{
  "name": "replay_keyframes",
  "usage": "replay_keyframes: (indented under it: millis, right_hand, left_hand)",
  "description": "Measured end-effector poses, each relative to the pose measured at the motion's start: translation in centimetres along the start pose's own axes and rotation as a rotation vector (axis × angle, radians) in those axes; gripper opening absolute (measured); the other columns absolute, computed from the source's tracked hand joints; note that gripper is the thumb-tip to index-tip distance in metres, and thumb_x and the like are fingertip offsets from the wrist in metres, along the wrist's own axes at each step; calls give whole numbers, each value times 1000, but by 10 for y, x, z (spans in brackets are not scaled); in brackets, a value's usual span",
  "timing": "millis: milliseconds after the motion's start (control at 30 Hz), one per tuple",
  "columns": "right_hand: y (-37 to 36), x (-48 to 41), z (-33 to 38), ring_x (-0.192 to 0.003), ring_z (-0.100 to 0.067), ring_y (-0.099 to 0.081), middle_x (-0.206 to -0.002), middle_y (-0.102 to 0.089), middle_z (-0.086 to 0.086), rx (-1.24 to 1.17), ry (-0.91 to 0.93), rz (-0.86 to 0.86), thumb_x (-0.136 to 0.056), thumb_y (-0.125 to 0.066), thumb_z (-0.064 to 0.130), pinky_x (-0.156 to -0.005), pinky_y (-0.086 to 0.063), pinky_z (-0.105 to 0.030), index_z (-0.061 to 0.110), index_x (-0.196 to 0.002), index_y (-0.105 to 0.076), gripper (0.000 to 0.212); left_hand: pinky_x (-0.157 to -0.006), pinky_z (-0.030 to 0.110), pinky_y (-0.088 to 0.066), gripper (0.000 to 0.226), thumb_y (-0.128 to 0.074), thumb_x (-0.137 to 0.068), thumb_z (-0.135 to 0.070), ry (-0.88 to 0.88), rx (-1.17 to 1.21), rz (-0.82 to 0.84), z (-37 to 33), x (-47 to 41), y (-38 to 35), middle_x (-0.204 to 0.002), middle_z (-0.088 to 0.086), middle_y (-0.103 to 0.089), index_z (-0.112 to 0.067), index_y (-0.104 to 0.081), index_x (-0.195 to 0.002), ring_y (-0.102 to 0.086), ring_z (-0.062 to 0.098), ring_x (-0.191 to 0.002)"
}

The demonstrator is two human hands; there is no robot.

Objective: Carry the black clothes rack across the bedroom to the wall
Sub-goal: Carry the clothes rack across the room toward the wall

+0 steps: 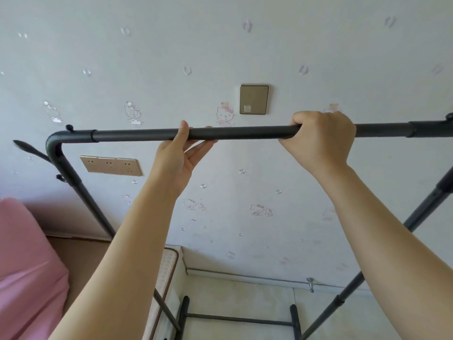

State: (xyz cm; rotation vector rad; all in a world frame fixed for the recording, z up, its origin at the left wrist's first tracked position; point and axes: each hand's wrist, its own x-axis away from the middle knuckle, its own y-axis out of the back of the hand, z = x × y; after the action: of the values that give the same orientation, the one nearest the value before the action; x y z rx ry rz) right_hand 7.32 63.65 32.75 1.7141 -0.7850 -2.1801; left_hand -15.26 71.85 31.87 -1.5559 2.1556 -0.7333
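Note:
The black clothes rack (240,133) stands right in front of me, its top bar running level across the view close to the wall (318,57). My right hand (321,141) is wrapped over the bar right of centre. My left hand (179,155) meets the bar from below, left of centre, thumb up on the near side and fingers stretched loosely behind it. The rack's side posts slant down at both edges, and its black base bars (237,320) lie on the floor below.
A pink-covered bed (27,261) fills the lower left, with a mattress edge (164,278) beside the rack's left post. The wall carries a gold switch plate (254,99), a row of sockets (111,165), cartoon stickers and a small hook (310,283) near the skirting.

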Motion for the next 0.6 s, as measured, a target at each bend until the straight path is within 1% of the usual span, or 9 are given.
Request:
replay_keyframes:
  millis: [67, 133, 167, 233, 300, 367, 500, 533, 600]
  right_hand:
    - [-6, -3, -2, -43, -30, -22, -38, -23, -2, 12, -6, -6, -61, -66, 12, -50, -30, -27, 13, -47, -43, 26]
    - [-13, -7, -5, -45, -30, -15, -37, -16, -1, 21, -2, -41, -60, -65, 11, -58, -47, -34, 15, -47, -40, 29]
    - [-15, -8, -7, -45, -31, -13, -37, -14, 0, 21, 3, -61, -60, -65, 10, -63, -52, -38, 16, -47, -39, 29]
    - [-21, -12, -10, -46, -32, -14, -38, -12, 2, 24, 7, -90, -60, -67, 9, -65, -54, -41, 16, -47, -42, 29]
    - [-25, -14, -11, -45, -32, -14, -38, -8, 3, 21, 9, -99, -57, -69, 8, -58, -51, -34, 15, -46, -44, 28]
    - [-30, -19, -15, -44, -30, -14, -40, -4, 5, 24, 8, -98, -55, -69, 6, -50, -38, -25, 15, -45, -45, 27]
    - [-42, -26, -24, -43, -27, -17, -39, -14, 1, 43, -16, -102, -54, -68, 6, -50, -14, -24, 13, -44, -45, 26]
    - [-45, -28, -26, -43, -28, -18, -39, -17, -1, 44, -15, -109, -55, -67, 7, -50, -15, -24, 13, -44, -47, 23]
    - [-51, -30, -29, -42, -29, -19, -38, -22, -2, 36, -13, -127, -57, -67, 8, -50, -27, -26, 13, -45, -51, 20]
  left_hand:
    - [-83, 33, -60, 21, -52, -101, -21, 10, -1, 18, 2, -8, -1, -102, 22, -75, -1, -51, -103, -75, 34, -94]
    - [-85, 34, -60, 21, -52, -101, -22, 26, -8, 32, 4, -18, -3, -99, 21, -76, -1, -53, -96, -75, 34, -95]
    - [-86, 34, -59, 22, -52, -101, -22, 29, -13, 27, 5, -22, -4, -98, 20, -76, -2, -54, -94, -75, 34, -94]
    - [-87, 35, -59, 23, -52, -101, -22, 33, -26, 17, 8, -31, -7, -99, 20, -76, -2, -55, -90, -75, 33, -93]
    - [-86, 35, -60, 24, -52, -101, -22, 33, -31, 13, 11, -38, -10, -101, 20, -74, -2, -55, -88, -76, 32, -90]
    - [-86, 34, -60, 25, -51, -101, -22, 37, -31, 16, 12, -47, -14, -103, 21, -73, -2, -55, -87, -76, 32, -89]
    - [-90, 36, -58, 26, -51, -102, -22, 38, -46, 30, 15, -62, -18, -111, 23, -71, -1, -57, -87, -75, 33, -92]
    - [-91, 36, -58, 26, -51, -102, -23, 37, -50, 34, 16, -66, -19, -114, 24, -70, -1, -57, -87, -75, 33, -94]
    - [-92, 37, -57, 26, -51, -102, -23, 34, -49, 37, 19, -74, -20, -118, 25, -69, -1, -56, -89, -75, 34, -94]
